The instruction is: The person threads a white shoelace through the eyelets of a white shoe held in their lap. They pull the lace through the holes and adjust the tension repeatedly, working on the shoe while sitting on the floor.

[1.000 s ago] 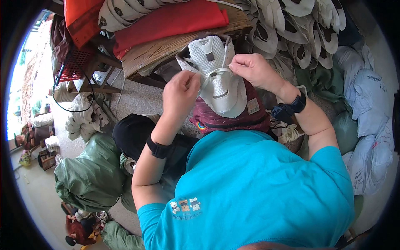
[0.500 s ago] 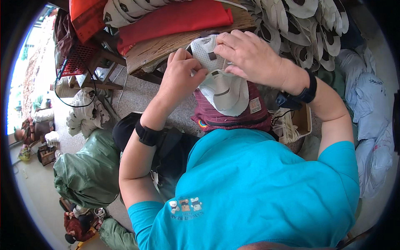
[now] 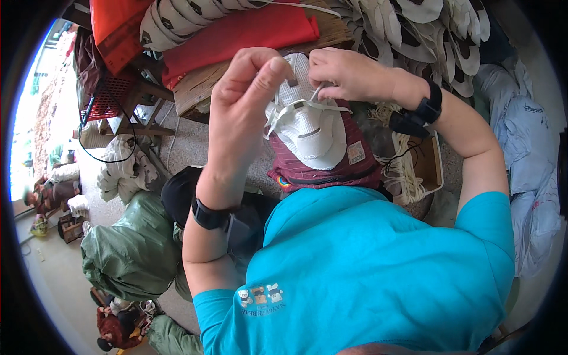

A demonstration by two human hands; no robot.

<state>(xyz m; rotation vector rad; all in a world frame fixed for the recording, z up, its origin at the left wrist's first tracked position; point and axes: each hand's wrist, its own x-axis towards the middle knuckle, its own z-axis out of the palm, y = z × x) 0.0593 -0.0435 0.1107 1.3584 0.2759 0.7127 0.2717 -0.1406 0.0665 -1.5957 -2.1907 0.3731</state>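
Observation:
A white mesh shoe upper (image 3: 322, 145) with a rounded toe rests over the maroon striped cloth (image 3: 362, 142) on my lap. A white shoelace (image 3: 307, 105) crosses its throat, with loose ends to both sides. On the right, my right hand (image 3: 349, 74) pinches a strand of this lace near the upper's tongue. My left hand (image 3: 245, 97) is raised beside the upper's left edge, thumb and curled fingers closed. What lies between those fingers is hidden, though lace shows close beside them.
Ahead is a wooden bench (image 3: 198, 92) with red cloth (image 3: 236, 47) and stacked shoe parts (image 3: 195, 18). More grey-white uppers (image 3: 438, 41) pile up at the far right. A box (image 3: 435, 163) beside bundled laces (image 3: 408, 177) sits right of my lap; a green sack (image 3: 130, 248) stands left.
My left hand has risen and moved slightly left, away from the upper. The lace now lies looped across the throat. My right hand stays close to the tongue.

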